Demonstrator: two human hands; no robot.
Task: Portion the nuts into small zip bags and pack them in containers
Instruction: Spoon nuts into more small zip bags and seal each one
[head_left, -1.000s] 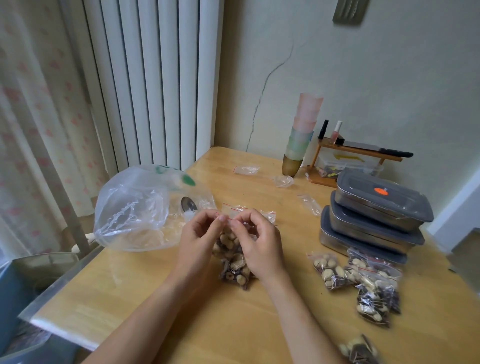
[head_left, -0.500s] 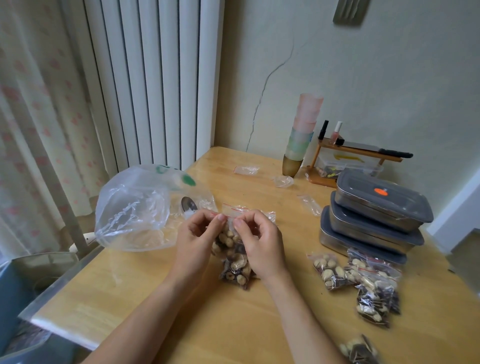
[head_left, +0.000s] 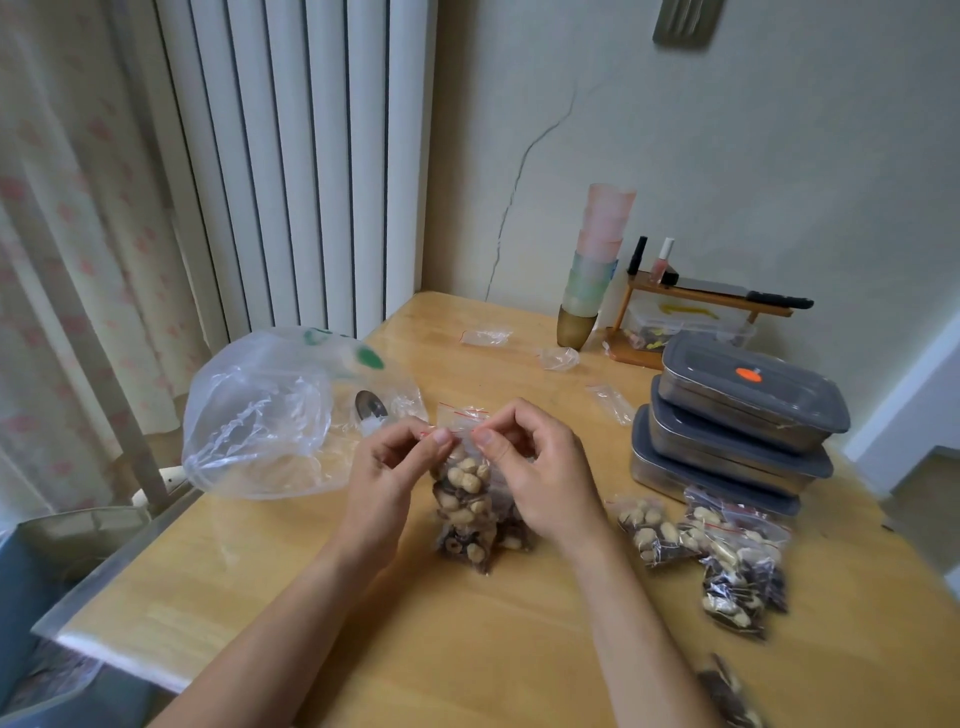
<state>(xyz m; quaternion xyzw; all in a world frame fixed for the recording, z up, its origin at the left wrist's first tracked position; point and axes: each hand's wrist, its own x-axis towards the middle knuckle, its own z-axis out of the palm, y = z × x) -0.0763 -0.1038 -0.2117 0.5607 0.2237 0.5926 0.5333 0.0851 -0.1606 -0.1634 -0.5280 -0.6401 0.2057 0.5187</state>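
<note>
A small zip bag (head_left: 467, 499) full of pale and dark nuts stands upright on the wooden table (head_left: 467, 649). My left hand (head_left: 387, 483) and my right hand (head_left: 540, 478) each pinch its red-lined top edge between thumb and fingers, the thumbs a small gap apart. A large clear plastic bag (head_left: 270, 415) lies to the left, with a metal scoop (head_left: 370, 405) inside. Several filled zip bags (head_left: 727, 556) lie to the right. Three stacked metal containers with grey lids (head_left: 737, 421) stand behind them.
Empty small zip bags (head_left: 485, 336) lie scattered at the far side of the table. A stack of coloured cups (head_left: 597, 260) and a small wooden rack (head_left: 701, 301) stand against the wall. Another filled bag (head_left: 727, 696) lies at the near right edge.
Both hands have stayed at the bag's top edge; the thumbs have drawn slightly apart along the seal. The bag remains upright in the same spot.
</note>
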